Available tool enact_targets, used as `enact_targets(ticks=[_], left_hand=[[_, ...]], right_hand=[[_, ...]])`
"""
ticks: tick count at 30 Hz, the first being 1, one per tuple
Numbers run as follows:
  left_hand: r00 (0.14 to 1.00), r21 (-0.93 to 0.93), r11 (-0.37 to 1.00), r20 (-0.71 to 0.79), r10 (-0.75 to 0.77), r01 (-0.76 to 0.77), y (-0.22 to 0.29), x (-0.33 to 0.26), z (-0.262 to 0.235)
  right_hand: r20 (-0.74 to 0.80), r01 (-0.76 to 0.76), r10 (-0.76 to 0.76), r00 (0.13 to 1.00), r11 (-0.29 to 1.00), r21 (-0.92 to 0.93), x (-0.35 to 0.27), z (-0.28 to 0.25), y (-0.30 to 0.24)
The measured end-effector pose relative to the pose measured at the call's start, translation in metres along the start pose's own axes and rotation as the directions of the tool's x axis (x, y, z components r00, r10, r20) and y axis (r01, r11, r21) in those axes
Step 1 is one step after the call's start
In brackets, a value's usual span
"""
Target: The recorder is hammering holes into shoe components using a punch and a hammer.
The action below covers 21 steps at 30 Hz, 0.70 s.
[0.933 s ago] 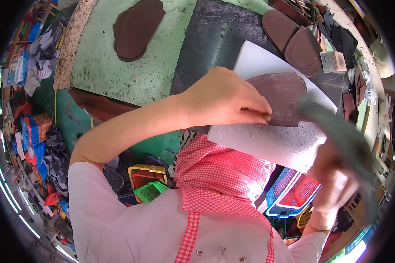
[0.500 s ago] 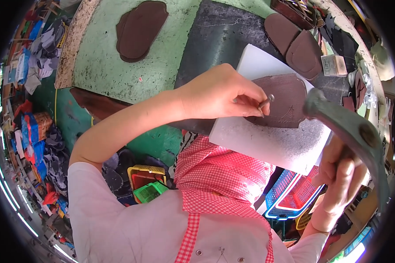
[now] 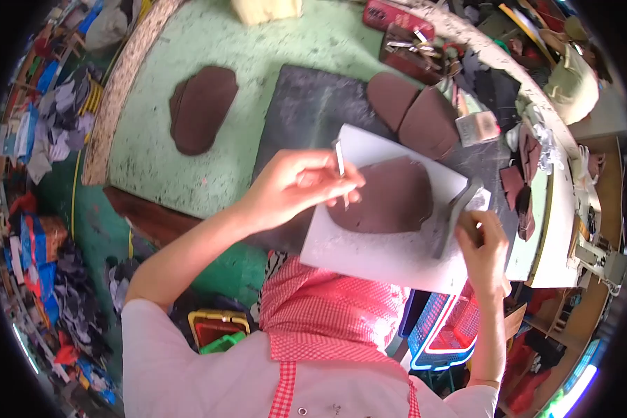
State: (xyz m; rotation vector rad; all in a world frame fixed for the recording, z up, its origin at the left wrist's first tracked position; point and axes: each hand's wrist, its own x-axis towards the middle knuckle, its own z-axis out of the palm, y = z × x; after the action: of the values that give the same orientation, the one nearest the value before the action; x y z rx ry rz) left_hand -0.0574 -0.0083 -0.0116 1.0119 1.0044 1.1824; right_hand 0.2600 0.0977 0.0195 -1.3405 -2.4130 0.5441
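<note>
Pinched upright between the fingers of my left hand (image 3: pixel 303 184) is a thin metal punch (image 3: pixel 340 159), above the left edge of a brown sole-shaped piece (image 3: pixel 390 195). That piece lies flat on a white board (image 3: pixel 334 251). My right hand (image 3: pixel 484 244) is closed round a hammer (image 3: pixel 453 219), low at the board's right side. The hammer's curved grey metal is blurred, and its handle is mostly hidden by the hand. Two more brown sole pieces (image 3: pixel 428 122) lie just beyond the board, on a dark mat (image 3: pixel 306 104).
Stacked brown soles (image 3: pixel 205 108) rest on the green table (image 3: pixel 146 139) at left. Toward the far right stand a tool box (image 3: pixel 411 59), a small pale block (image 3: pixel 477 128) and dark scraps (image 3: pixel 494 80). Plastic baskets (image 3: pixel 442 327) sit below the table's near edge.
My right hand has lowered the hammer from close in front of the camera to the board. My left hand has lifted the punch off the brown piece and turned it upright. The view has shifted.
</note>
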Motion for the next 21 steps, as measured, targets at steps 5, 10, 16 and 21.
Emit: enact_targets(ticks=[5, 10, 16, 21], left_hand=[[0.985, -0.113, 0.988, 0.151, -0.088, 0.105, 0.02, -0.005, 0.006], [0.897, -0.242, 0.949, 0.434, -0.081, 0.203, 0.069, -0.013, 0.049], [0.688, -0.363, 0.922, 0.704, 0.177, 0.135, 0.122, 0.005, 0.112], [0.754, -0.593, 0.797, 0.576, 0.317, 0.118, 0.126, -0.008, 0.121]], right_hand=[[-0.09, 0.138, -0.138, 0.986, 0.99, -0.005, -0.002, -0.018, 0.004], [-0.099, 0.208, -0.183, 0.978, 0.845, 0.492, 0.012, -0.092, -0.069], [-0.616, 0.72, -0.482, 0.624, 0.66, 0.212, 0.016, -0.159, -0.051], [-0.562, 0.693, -0.456, 0.69, 0.64, 0.331, -0.046, -0.193, 0.028]])
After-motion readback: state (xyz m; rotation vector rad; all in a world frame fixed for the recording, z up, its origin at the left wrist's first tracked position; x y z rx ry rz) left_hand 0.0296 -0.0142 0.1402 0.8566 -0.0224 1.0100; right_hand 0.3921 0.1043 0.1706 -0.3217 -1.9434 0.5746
